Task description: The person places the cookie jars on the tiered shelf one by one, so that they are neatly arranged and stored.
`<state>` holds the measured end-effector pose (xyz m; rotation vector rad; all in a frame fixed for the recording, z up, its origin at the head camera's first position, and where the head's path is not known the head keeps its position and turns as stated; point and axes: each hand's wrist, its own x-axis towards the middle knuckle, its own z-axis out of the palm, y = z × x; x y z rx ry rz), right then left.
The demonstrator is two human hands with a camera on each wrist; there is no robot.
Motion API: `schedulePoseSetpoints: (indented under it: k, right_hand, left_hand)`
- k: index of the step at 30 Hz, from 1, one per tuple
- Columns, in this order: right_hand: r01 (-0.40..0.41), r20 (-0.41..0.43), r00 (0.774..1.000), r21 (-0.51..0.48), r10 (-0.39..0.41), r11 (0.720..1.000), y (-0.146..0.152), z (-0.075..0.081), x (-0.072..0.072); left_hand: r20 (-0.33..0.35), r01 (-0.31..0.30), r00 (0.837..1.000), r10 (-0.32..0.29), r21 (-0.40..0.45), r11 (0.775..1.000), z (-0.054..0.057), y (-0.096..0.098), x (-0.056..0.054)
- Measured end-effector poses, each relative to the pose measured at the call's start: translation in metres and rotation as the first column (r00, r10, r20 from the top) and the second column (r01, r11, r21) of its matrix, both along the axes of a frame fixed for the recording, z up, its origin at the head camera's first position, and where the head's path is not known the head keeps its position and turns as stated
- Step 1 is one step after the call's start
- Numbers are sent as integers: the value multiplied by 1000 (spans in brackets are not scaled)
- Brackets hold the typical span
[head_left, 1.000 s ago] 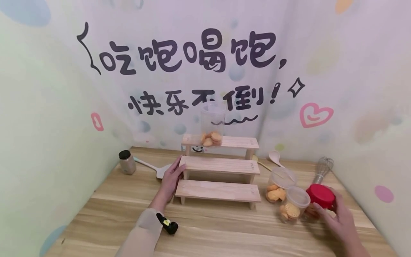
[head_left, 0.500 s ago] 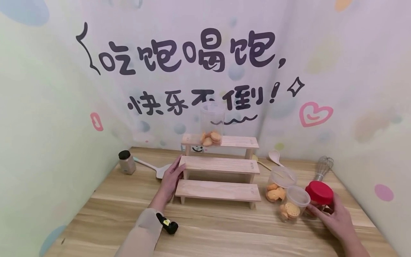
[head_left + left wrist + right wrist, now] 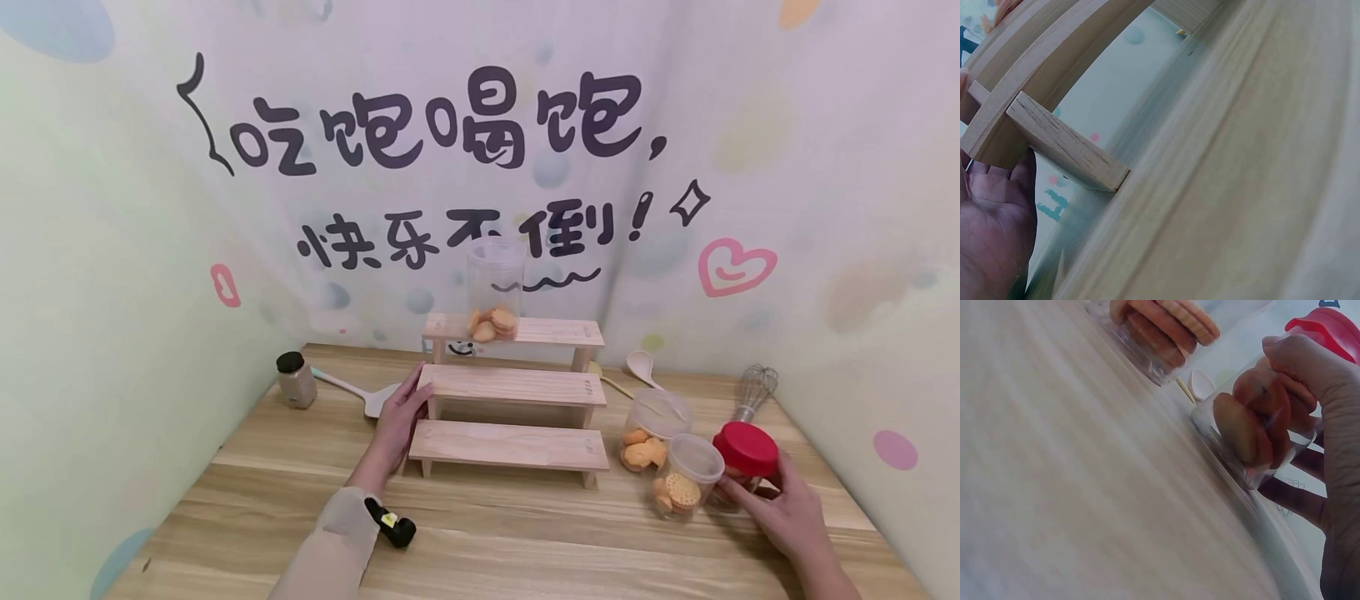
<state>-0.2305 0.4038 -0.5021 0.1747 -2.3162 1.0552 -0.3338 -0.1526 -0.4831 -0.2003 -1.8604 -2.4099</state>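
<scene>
My left hand (image 3: 397,421) grips the left end of a three-tier wooden display stand (image 3: 510,442) at its middle board. In the left wrist view the palm (image 3: 997,231) lies against the board's end, fingers partly hidden behind the wood. My right hand (image 3: 787,508) holds a clear cookie jar with a red lid (image 3: 746,450). From the right wrist, the thumb and fingers wrap round the jar's body, with cookies (image 3: 1254,419) inside. Close to its left stands a short clear-lidded cookie jar (image 3: 686,479). Another clear-lidded jar (image 3: 654,433) is just behind.
A tall clear jar (image 3: 495,292) with cookies stands on the top board. Behind the right-hand jars lie a whisk (image 3: 753,392), a pale spoon (image 3: 642,367) and a yellow-handled utensil (image 3: 617,385). At left are a black-capped bottle (image 3: 297,382) and a white spatula (image 3: 375,400).
The red-lidded jar has shifted slightly up and left in the head view. My right hand has moved its grip lower, from near the lid to the jar's body. My left hand stays put.
</scene>
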Motion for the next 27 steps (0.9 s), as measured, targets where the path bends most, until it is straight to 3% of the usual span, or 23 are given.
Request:
schedulePoseSetpoints:
  k: [9,19,23,27]
  right_hand:
    - [62,-50,997,35,-60,997,0,1,1]
    - [131,-96,987,1,-131,991,-2,8,6]
    - [163,-92,982,-40,-166,986,-6,14,3]
    - [225,-106,966,-97,-234,970,-12,29,-2]
  left_hand:
    - [0,9,1000,-9,14,1000,0,0,1]
    - [-7,11,1000,-11,16,1000,-1,1,2]
    - [-8,10,1000,-10,32,999,0,1,2]
    - [-5,21,1000,-21,56,998,0,1,2]
